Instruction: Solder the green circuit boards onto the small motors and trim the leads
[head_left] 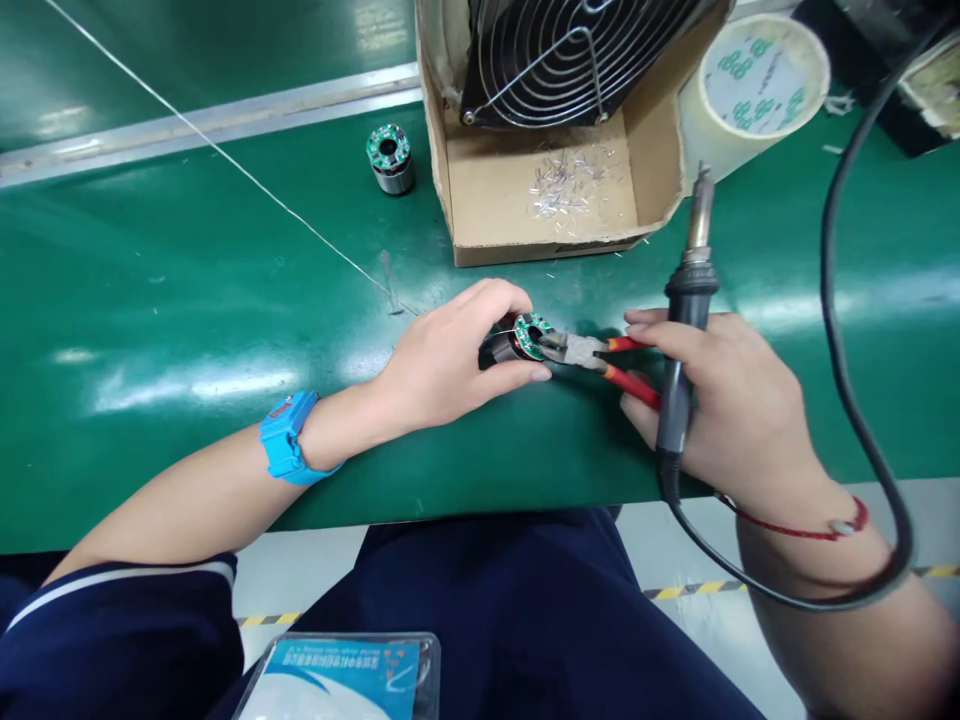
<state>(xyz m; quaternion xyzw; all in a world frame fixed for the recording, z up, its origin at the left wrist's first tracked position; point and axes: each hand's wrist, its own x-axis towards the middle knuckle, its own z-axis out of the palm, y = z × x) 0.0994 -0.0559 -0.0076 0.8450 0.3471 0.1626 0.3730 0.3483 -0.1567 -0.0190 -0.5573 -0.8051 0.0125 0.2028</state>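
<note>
My left hand (457,360) is closed round a small motor stator with a green ring-shaped circuit board (531,333) on its end, tilted towards the right. My right hand (727,400) grips red-handled cutting pliers (581,350), whose jaws touch or nearly touch the board's face. A soldering iron (682,330) with a black handle also lies in the right hand, between thumb and fingers, its metal tip pointing up and away. The far side of the stator and some right-hand fingers are hidden.
A second stator (391,160) stands upright further back. Behind my hands, a cardboard box (540,250) contains a black fan (570,60) and clipped wire bits (570,185). A tape roll (754,90) stands right of it. The iron's cable (832,290) loops over my right forearm. A thin wire (225,155) runs to the upper left.
</note>
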